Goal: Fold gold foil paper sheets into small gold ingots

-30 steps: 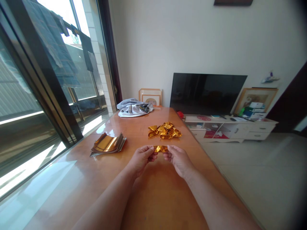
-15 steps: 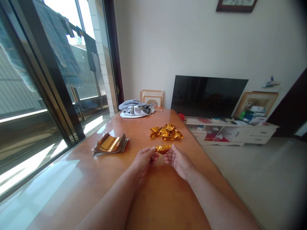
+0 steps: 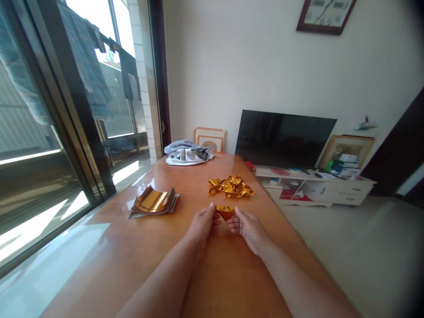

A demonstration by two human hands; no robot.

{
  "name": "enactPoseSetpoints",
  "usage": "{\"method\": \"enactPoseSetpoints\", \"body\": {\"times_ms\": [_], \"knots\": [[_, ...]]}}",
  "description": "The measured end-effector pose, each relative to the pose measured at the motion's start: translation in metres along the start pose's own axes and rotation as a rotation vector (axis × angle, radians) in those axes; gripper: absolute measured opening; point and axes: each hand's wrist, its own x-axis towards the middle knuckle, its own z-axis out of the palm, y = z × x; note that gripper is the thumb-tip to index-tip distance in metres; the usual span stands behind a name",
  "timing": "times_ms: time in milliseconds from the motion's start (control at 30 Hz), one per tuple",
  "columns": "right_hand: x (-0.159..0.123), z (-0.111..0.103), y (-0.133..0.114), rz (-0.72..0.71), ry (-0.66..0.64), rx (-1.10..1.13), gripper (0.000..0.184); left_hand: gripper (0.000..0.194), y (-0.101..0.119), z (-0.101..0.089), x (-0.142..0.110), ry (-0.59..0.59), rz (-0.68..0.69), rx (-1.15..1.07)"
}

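Observation:
A small piece of folded gold foil paper [image 3: 225, 213] is stretched between my two hands, above the wooden table. My left hand [image 3: 204, 222] pinches its left end with thumb and fingers. On its right end, my right hand [image 3: 247, 225] has a similar pinch, the other fingers curled below. The foil's lower edge comes to a point. Just beyond my hands lies a heap of folded gold foil pieces [image 3: 232, 186]. To the left sits a stack of gold foil sheets [image 3: 154, 201], curling up at the edges.
The wooden table [image 3: 159, 256] stretches away from me. Bundled grey cloth [image 3: 188, 153] lies at its far end, near framed pictures [image 3: 210, 140]. A television [image 3: 285, 139] stands on a white cabinet [image 3: 331, 192] at right. Glass sliding doors [image 3: 76, 110] run along the left.
The foil between my hands has tilted, so its pointed lower side now shows more. My view has shifted slightly upward, and both hands keep their hold.

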Motion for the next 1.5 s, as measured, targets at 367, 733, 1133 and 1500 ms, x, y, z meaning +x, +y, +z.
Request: {"method": "enactPoseSetpoints", "body": {"times_ms": [367,733,1133,1500], "knots": [[-0.003,0.008,0.005,-0.058,0.009,-0.087,0.047,0.064,-0.002,0.004,-0.002,-0.091,-0.152,-0.080],[-0.003,0.009,0.006,-0.099,0.014,-0.130,0.049,0.061,-0.002,0.008,-0.003,-0.134,-0.174,-0.122],[0.000,0.007,0.012,-0.114,0.031,-0.192,0.051,0.058,-0.003,0.010,-0.005,-0.134,-0.178,-0.052],[0.002,0.005,0.014,-0.106,0.052,-0.180,0.055,0.057,-0.003,0.011,-0.005,-0.132,-0.186,-0.059]]}}
